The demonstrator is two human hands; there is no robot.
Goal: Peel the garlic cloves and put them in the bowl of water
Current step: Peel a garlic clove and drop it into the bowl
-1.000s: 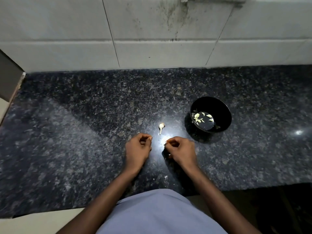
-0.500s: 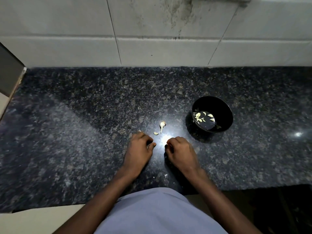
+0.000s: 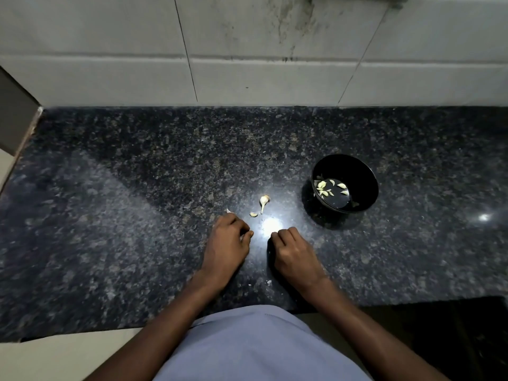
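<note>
A black bowl (image 3: 369, 174) of water stands on the dark granite counter (image 3: 137, 215), right of centre, with several peeled garlic cloves (image 3: 325, 188) floating in it. Left of the bowl lies a garlic stem piece (image 3: 264, 200), with one small clove (image 3: 253, 214) beside it. A pale scrap of peel (image 3: 229, 211) lies at the knuckles of my left hand (image 3: 228, 243). That hand rests on the counter with its fingers curled and its thumb against them. My right hand (image 3: 294, 251) lies close beside it, also curled. Whatever either hand holds is hidden.
A tiled wall (image 3: 247, 64) closes off the back of the counter. A bright light reflection (image 3: 270, 224) sits between my hands. Small peel crumbs (image 3: 268, 282) lie near the counter's front edge. My pale blue shirt (image 3: 247, 347) fills the bottom of the view.
A small clove and a scrap of peel now lie on the counter by my left hand. Both hands have settled lower onto the counter, and the left thumb has closed against the fingers.
</note>
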